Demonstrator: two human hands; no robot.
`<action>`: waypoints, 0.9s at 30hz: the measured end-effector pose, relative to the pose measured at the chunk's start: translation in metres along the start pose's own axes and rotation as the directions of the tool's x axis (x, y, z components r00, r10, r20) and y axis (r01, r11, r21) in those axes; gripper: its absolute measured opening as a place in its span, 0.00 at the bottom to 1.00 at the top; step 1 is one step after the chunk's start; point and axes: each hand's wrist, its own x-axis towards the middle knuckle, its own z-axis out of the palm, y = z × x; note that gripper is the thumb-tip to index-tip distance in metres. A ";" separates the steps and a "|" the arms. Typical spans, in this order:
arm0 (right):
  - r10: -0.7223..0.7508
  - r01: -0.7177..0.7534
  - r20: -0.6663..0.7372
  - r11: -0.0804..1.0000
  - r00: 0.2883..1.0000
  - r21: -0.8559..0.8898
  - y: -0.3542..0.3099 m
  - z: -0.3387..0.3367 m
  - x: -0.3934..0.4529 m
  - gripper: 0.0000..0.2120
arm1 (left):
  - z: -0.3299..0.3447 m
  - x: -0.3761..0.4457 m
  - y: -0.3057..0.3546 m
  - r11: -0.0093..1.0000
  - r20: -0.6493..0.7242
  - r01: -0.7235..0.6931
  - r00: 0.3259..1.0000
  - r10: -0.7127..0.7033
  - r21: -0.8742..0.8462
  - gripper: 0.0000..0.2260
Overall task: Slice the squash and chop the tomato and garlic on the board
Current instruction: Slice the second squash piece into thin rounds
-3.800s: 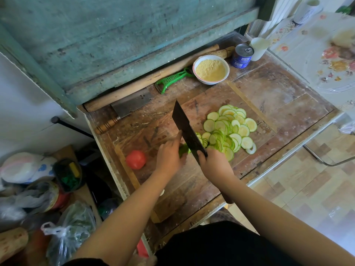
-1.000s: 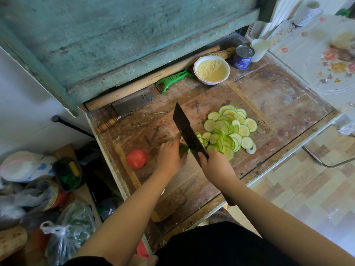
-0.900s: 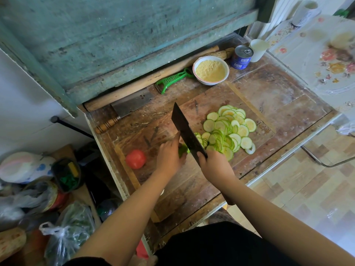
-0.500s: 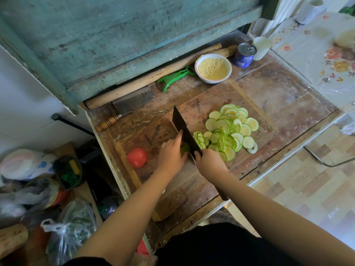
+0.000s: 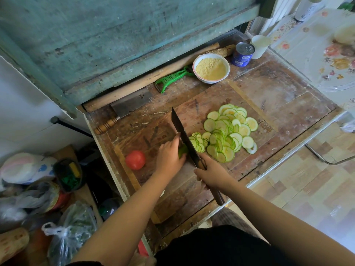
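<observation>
— Any writing to call out here?

— Barely. The blue tin can (image 5: 243,53) at the back of the desk (image 5: 278,89) carries a white label patch with what looks like a barcode, but the print is too small to read.

— And the white cup (image 5: 309,7) up in the far corner?

— Dark markings on its side, too blurred to make out. No word, brand or number is legible anywhere in view.
</observation>
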 end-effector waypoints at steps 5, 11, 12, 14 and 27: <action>-0.074 0.052 -0.155 0.989 0.985 -0.141 0.001 -0.002 0.009 0.20 | 0.001 0.002 0.003 1.000 0.008 -0.005 1.000 0.005 0.007 0.31; -0.083 0.051 -0.176 0.983 0.981 -0.175 0.012 -0.030 0.008 0.07 | 0.002 0.007 0.007 1.000 0.072 0.012 0.997 -0.014 0.025 0.29; -0.086 0.051 -0.195 0.983 0.977 -0.176 0.013 -0.036 0.009 0.04 | 0.003 0.010 0.010 1.000 0.070 0.015 0.997 -0.017 0.025 0.26; -0.094 0.053 -0.219 0.981 0.971 -0.186 0.012 -0.044 0.009 0.06 | 0.007 0.014 0.016 1.000 0.066 0.012 0.998 -0.013 0.019 0.20; -0.069 0.084 -0.176 0.993 0.982 0.077 0.008 -0.038 -0.011 0.22 | 0.010 -0.004 0.008 0.996 -0.064 -0.067 0.996 0.063 -0.051 0.12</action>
